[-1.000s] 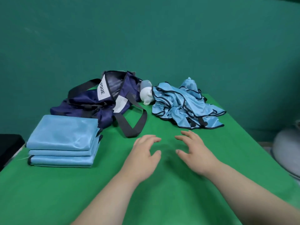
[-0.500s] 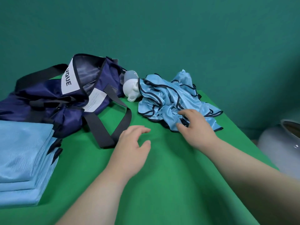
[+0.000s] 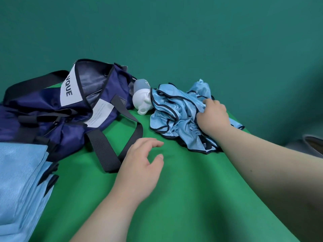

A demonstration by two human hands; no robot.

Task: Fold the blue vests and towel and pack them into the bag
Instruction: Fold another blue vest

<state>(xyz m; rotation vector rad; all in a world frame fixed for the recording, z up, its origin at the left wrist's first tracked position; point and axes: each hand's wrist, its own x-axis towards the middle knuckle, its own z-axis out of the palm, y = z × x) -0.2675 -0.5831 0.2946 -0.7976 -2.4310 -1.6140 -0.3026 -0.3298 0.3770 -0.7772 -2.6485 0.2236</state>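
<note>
**Change from 0.5 s ago.** The right hand [image 3: 214, 117] has advanced from the near edge of the crumpled vests [image 3: 172, 112] onto the top of the pile. Its fingers, laid flat on the cloth half a second ago, now curl into the fabric and bunch it under the palm. The left hand [image 3: 141, 165] keeps its position, fingers relaxed and slightly spread, thumb apart, holding nothing. Whether it touches the table cloth [image 3: 183, 203] cannot be told.

**Task items.** The crumpled vests lie directly under and to the left of the gripping hand, in one loose heap. The bag [image 3: 52, 109] lies well to the left of the grip, past the left hand, on its side with its mouth open. One strap [image 3: 111, 147] loops over the cloth and ends just beside the left hand. The folded stack [image 3: 19, 182] lies furthest left of the grip, nearer the person than the bag.

**Materials and shapes.**
- Vests: light blue, glossy, thin cloth with dark piped edges, heavily creased.
- Folded stack: same blue, flat rectangular layers, fine ribbed sheen.
- Bag: navy woven fabric, black webbing straps, white label.
- Bottle [image 3: 142, 100]: white moulded cap, touching the left edge of the pile.
</note>
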